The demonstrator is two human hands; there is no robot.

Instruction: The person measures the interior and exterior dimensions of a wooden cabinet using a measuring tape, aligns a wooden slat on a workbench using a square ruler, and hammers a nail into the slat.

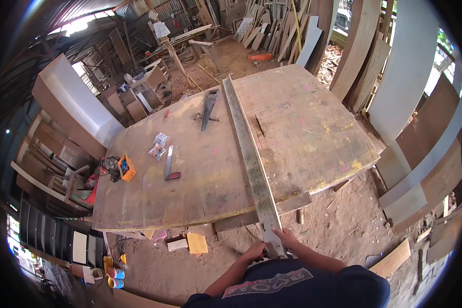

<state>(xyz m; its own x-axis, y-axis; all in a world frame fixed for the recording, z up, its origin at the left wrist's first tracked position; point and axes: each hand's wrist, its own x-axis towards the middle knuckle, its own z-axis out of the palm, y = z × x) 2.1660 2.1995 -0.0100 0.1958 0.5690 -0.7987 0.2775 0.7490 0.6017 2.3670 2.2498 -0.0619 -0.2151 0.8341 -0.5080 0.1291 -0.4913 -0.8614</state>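
Note:
A long, narrow wooden board [251, 159] with a grey, speckled face lies across the worktable [318, 133], its near end overhanging the front edge by my body. My right hand [286, 240] is closed on the right edge of that near end. Beside the end's left edge, my left hand [254, 252] is closed round a small dark and red thing, mostly hidden by the fingers. A handsaw [209, 109] lies left of the board's far half. Nearer and further left is a try square [169, 163] with a reddish stock.
Plastic packets [159, 145] and an orange open box [127, 168] sit on the table's left side. A white-lined cabinet carcass [77, 97] stands beyond the left edge. Tall panels [403, 72] lean at right. Paint cans [116, 277] and wood offcuts [196, 243] lie on the dirt floor.

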